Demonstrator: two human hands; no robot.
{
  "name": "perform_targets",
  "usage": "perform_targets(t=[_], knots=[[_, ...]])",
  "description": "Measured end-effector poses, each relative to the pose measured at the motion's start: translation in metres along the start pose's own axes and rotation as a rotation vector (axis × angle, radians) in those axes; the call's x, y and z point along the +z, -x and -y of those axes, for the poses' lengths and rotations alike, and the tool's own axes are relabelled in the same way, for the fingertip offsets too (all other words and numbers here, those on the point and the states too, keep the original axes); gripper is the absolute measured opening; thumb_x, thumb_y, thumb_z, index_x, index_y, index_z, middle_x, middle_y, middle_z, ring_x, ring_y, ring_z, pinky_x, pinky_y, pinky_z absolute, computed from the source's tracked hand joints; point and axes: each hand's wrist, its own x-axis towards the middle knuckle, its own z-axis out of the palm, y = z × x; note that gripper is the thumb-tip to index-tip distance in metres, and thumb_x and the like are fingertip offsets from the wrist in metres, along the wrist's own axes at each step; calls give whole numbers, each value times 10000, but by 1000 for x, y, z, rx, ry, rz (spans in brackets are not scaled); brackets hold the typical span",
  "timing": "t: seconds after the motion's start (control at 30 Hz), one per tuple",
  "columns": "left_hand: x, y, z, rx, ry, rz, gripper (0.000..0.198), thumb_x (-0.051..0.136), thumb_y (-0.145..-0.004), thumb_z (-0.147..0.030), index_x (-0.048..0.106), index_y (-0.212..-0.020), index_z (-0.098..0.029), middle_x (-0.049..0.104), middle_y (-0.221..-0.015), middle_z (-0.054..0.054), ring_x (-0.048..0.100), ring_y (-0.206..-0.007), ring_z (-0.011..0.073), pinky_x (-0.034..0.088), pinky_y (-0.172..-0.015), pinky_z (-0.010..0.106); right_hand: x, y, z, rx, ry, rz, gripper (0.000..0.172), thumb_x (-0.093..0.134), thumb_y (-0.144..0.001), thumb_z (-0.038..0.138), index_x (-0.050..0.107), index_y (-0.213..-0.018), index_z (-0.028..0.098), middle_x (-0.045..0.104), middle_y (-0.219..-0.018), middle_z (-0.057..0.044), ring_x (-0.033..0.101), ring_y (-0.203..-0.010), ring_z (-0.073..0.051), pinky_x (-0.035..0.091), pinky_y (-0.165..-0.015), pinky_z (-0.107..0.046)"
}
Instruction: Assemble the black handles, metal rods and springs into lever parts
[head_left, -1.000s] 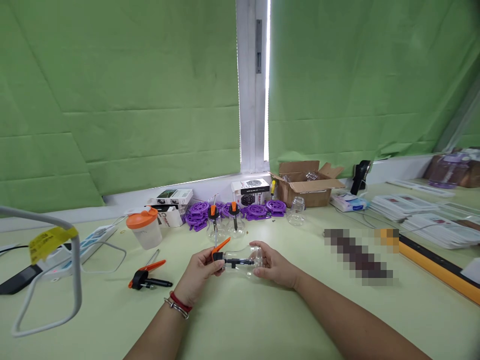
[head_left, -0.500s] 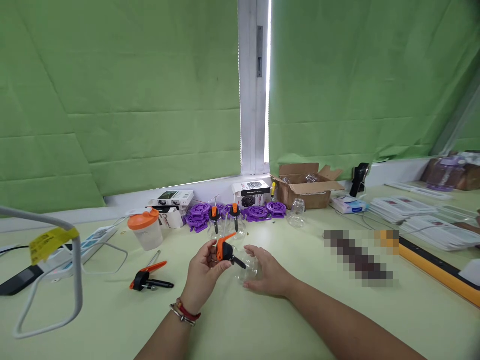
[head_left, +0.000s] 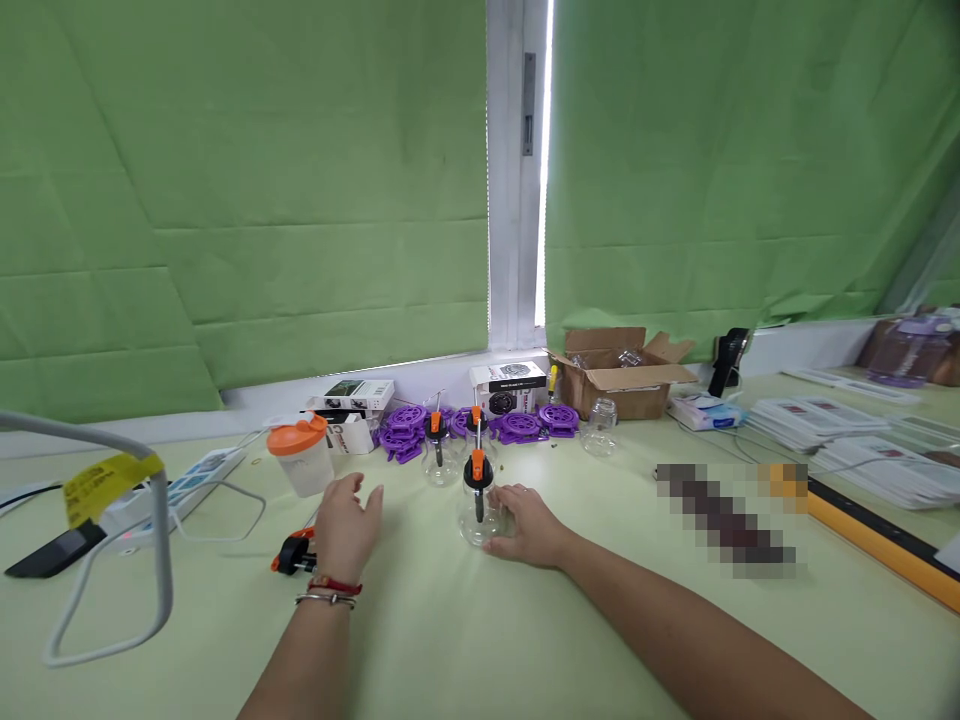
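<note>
My right hand (head_left: 529, 527) is curled around the side of a small clear jar (head_left: 470, 524), which stands upright on the table. A black and orange dispenser lid (head_left: 478, 470) sits on top of it, with a dark spout pointing towards me. My left hand (head_left: 349, 525) is open and empty, thumb apart from the fingers. It hovers beside a loose black and orange dispenser lid (head_left: 291, 554) lying on the table and partly covers it. Behind stand two more jars with such lids, one a lidded jar (head_left: 439, 462) at the left, the other partly hidden.
Purple plastic parts (head_left: 403, 430) lie along the back by white boxes (head_left: 351, 432). A lidless jar (head_left: 600, 430) stands before a cardboard box (head_left: 622, 385). At left are an orange-lidded cup (head_left: 301, 460), a power strip (head_left: 206, 475) and a grey cable loop (head_left: 159, 560).
My left hand has let go of the dispenser lid and moved left to the loose one. That lid now sits upright on the jar, which my right hand still holds.
</note>
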Motion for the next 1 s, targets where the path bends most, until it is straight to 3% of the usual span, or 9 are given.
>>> perform_targets(t=[0.13,0.3,0.47,0.67,1.0], knots=[[-8,-17,29,-231,-337,77,473,478,-710,-447,582,-1040,-124,562,-1106,188,519,-1011,356,408,-813,466,-4,-10,2,67,1,30,577,676,-599,520,561,-1055,186,587,-1008,-70,492,-968,-238,343,-822,-325],[-8,-20,44,-425,-403,214,453,490,-665,-475,591,-955,-142,588,-1043,178,520,-998,376,387,-801,499,-4,-10,3,84,4,3,571,689,-587,502,567,-1054,197,589,-1020,-68,496,-976,-241,346,-819,-321],[-5,-19,42,-456,-387,307,364,512,-649,-406,594,-917,-174,596,-1049,162,519,-1015,371,397,-790,489,1,-5,2,50,7,-46,637,706,-536,549,557,-1045,195,588,-1002,-63,508,-941,-235,363,-800,-315],[-2,-18,42,-408,-371,312,368,513,-658,-403,585,-938,-176,589,-1064,169,524,-1025,365,427,-770,476,8,-7,9,190,49,-106,781,699,-426,662,538,-1019,181,578,-947,-74,517,-905,-248,379,-771,-320],[-3,-12,30,-353,-347,311,434,541,-632,-455,571,-948,-158,570,-1083,188,526,-1019,374,456,-728,468,51,-42,75,450,137,-203,762,619,-470,734,514,-967,167,595,-934,-135,561,-872,-302,355,-784,-388]])
